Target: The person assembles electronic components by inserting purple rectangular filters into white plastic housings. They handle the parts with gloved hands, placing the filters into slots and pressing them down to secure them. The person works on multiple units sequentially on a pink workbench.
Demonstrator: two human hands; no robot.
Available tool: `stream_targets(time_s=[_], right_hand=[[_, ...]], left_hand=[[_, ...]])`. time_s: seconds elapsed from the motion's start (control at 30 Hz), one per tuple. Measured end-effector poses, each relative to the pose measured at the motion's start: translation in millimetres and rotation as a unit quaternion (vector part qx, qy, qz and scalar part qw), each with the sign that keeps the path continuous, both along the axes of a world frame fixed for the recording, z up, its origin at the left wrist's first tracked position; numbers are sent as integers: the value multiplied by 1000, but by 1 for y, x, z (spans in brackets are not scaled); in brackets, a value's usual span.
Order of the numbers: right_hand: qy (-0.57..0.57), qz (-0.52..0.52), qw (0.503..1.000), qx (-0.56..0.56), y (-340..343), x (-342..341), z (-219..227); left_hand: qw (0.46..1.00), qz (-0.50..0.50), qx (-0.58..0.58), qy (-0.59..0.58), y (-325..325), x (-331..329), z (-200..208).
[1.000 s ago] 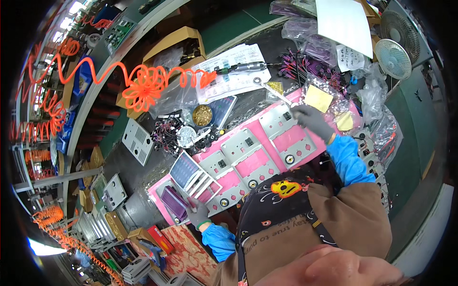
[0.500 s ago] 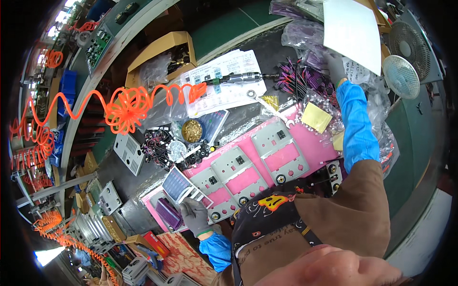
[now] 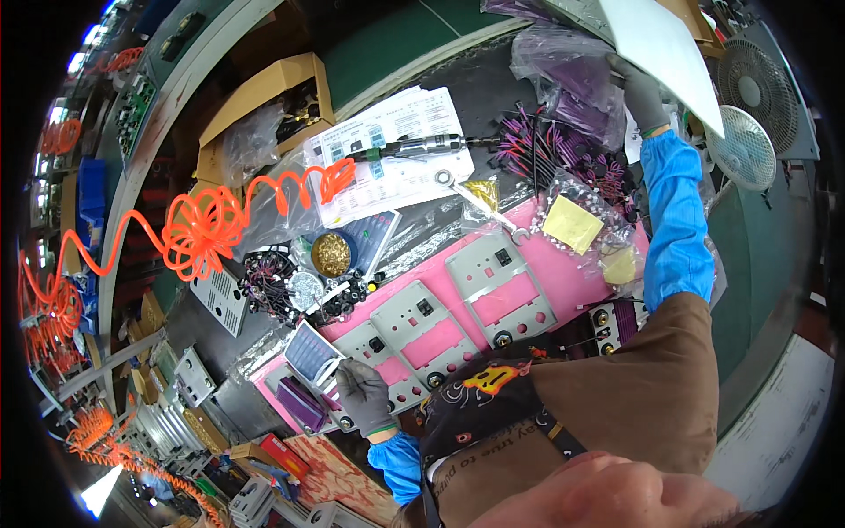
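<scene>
My left hand [image 3: 363,393], in a grey glove, rests on the near left end of the pink foam mat [image 3: 576,277], gripping the edge of a grey metal panel [image 3: 374,352] beside a small ribbed purple part [image 3: 314,352]. Two more grey metal panels [image 3: 421,324] [image 3: 508,286] lie on the mat. My right hand [image 3: 641,92], gloved with a blue sleeve cover, reaches far right and up to a white sheet [image 3: 656,48], next to clear bags of purple parts [image 3: 572,75].
An orange coiled air hose [image 3: 207,231] hangs at the left. A pneumatic screwdriver [image 3: 414,147] lies on printed paper sheets [image 3: 396,158]. A wrench [image 3: 480,204], a tin of brass parts [image 3: 331,255], yellow notes [image 3: 572,224], cardboard boxes [image 3: 264,97] and a white fan [image 3: 744,145] surround the mat.
My right hand left the right panel on the mat and stretched up and away to the white sheet at the far right. My left hand stayed at the mat's left end.
</scene>
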State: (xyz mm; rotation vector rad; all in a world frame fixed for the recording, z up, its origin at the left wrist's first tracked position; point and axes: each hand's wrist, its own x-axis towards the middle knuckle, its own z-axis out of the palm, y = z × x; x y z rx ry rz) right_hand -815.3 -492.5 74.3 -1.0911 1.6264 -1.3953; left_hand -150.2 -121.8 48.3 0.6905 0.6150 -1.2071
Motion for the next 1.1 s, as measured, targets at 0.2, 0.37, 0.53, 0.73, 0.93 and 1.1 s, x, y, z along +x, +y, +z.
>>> stream_targets(time_s=[0.2, 0.37, 0.53, 0.73, 0.93, 1.1], right_hand=[[-19, 100, 992, -79, 1, -6, 25], [45, 235, 970, 39, 52, 33, 19], [409, 240, 866, 160, 98, 67, -54], [678, 126, 687, 229, 105, 104, -86], [689, 121, 655, 286, 102, 107, -73], [677, 144, 667, 275, 83, 86, -107]], left_hand=[[999, -23, -10, 20, -17, -14, 9], [998, -50, 4, -27, -14, -15, -2], [998, -63, -1, 22, -18, -20, -6], [996, -90, -11, -7, -24, -27, 9], [997, -76, -23, -11, -9, -25, 10], [992, -90, -77, 34, -2, -32, 11]])
